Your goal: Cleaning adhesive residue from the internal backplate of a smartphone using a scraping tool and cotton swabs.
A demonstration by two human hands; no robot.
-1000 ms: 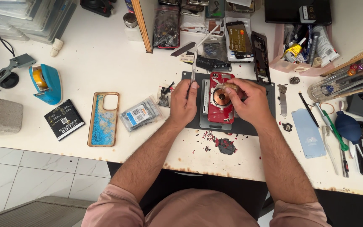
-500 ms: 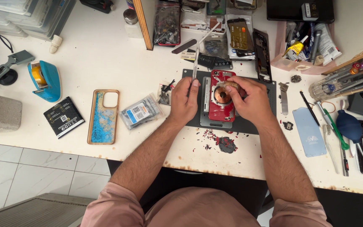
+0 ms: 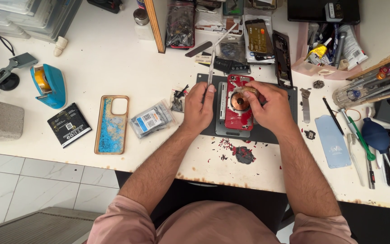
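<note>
STEP: stripping back of red phone (image 3: 238,108), flat on dark work mat (image 3: 290,129) | LEFT: left hand (image 3: 199,108) fingers closed round scalpel-type blade tool (image 3: 211,68) | RIGHT: right hand (image 3: 269,106) fingertips pinched on copper coil (image 3: 239,101) | NEXT, judged: gentle, even lifting; coil looks fragile.

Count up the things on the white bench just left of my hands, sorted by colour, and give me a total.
Blue: 2, tape dispenser and blue-patterned phone case
Black: 1, flat black packet
Grey: 1, concrete-like block
Clear: 1, plastic bag with labelled part
Total: 5
</note>
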